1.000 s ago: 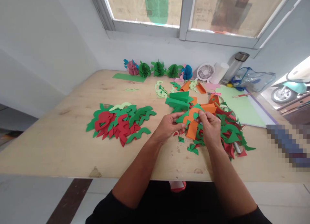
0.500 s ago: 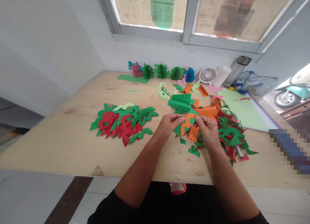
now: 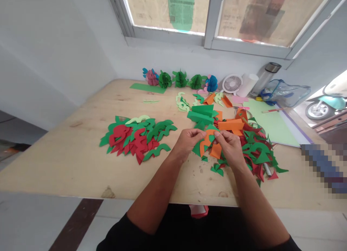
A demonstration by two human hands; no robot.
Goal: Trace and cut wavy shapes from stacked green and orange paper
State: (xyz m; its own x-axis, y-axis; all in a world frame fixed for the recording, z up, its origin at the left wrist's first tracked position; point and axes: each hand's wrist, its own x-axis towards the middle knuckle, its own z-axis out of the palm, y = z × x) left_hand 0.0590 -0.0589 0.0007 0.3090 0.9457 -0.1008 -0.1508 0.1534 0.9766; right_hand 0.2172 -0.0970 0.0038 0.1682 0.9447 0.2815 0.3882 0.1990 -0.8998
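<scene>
A curved orange paper cutout (image 3: pixel 202 147) is held up over the table between both hands. My left hand (image 3: pixel 188 143) pinches its upper left edge with thumb and fingers. On the other side, my right hand (image 3: pixel 230 146) grips it between thumb and forefinger. Beneath the cutout are green paper pieces and a folded orange strip (image 3: pixel 215 150). Beside my right hand spreads a heap of green and red paper scraps (image 3: pixel 261 152). To the left of my left hand lies a pile of wavy green and red paper cutouts (image 3: pixel 138 139).
Along the wall stand several honeycomb paper figures (image 3: pixel 180 79), a small white fan (image 3: pixel 232 84) and a bottle (image 3: pixel 267 77). Folded green paper (image 3: pixel 201 115) lies beyond my hands. A pale green sheet (image 3: pixel 271 126) and a clear blue-edged pouch (image 3: pixel 288 92) are at the right.
The orange cutout has moved slightly left and turned between my fingers. My right hand has shifted a little left with it; my left hand stays nearly in place.
</scene>
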